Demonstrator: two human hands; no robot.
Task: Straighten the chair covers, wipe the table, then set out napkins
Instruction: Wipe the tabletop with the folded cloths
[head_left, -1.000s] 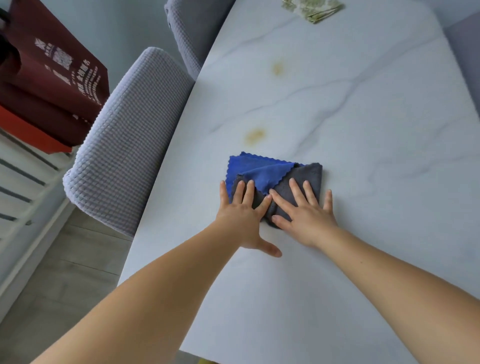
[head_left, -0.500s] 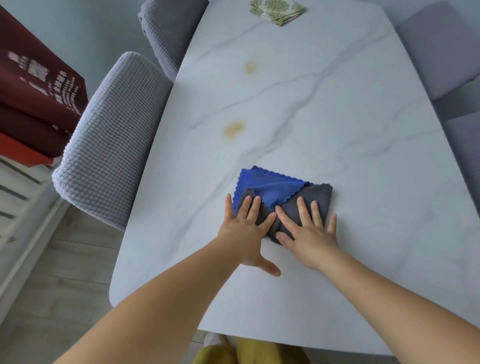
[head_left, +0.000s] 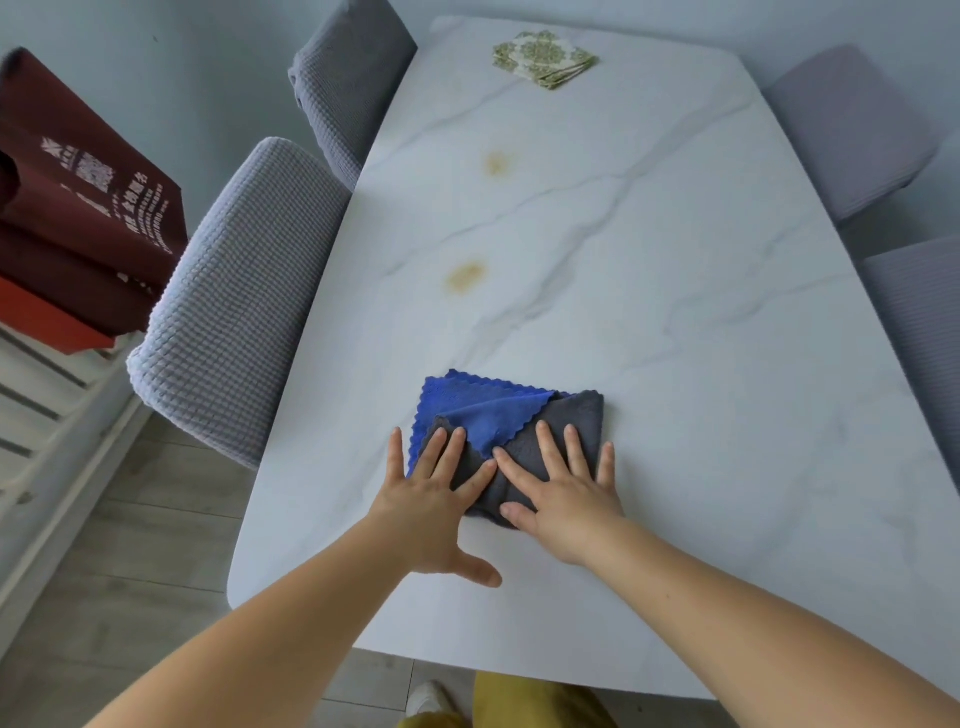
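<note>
Both hands lie flat and spread, palms down, grasping nothing: the left hand (head_left: 431, 499) has its fingers fanned over the left part of a folded cloth (head_left: 511, 415), its thumb stretched out toward 4 o'clock on the bare tabletop, and the right hand (head_left: 563, 488) presses beside it, index fingertips of the two hands nearly meeting on the grey fabric. That cloth, blue on one face and dark grey on the other with a scalloped edge, extends from under the fingers toward 12 o'clock, so its far half is uncovered while its near edge is pinned beneath the palms. It rests on a white marble-look table (head_left: 701, 364) near the person's end. Beyond the cloth at 12 o'clock sits a yellowish stain (head_left: 465, 275), and a fainter second stain (head_left: 497, 162) farther along the same line. At the far end, about 1 o'clock, lies a stack of green-patterned napkins (head_left: 544, 58). Covered chairs flank the table: a near left chair (head_left: 228, 306) at 10 o'clock, a far left chair (head_left: 345, 83) at 11, and two right chairs (head_left: 852, 130) at 2 o'clock. Dark red bags (head_left: 78, 208) sit at 9 o'clock.
</note>
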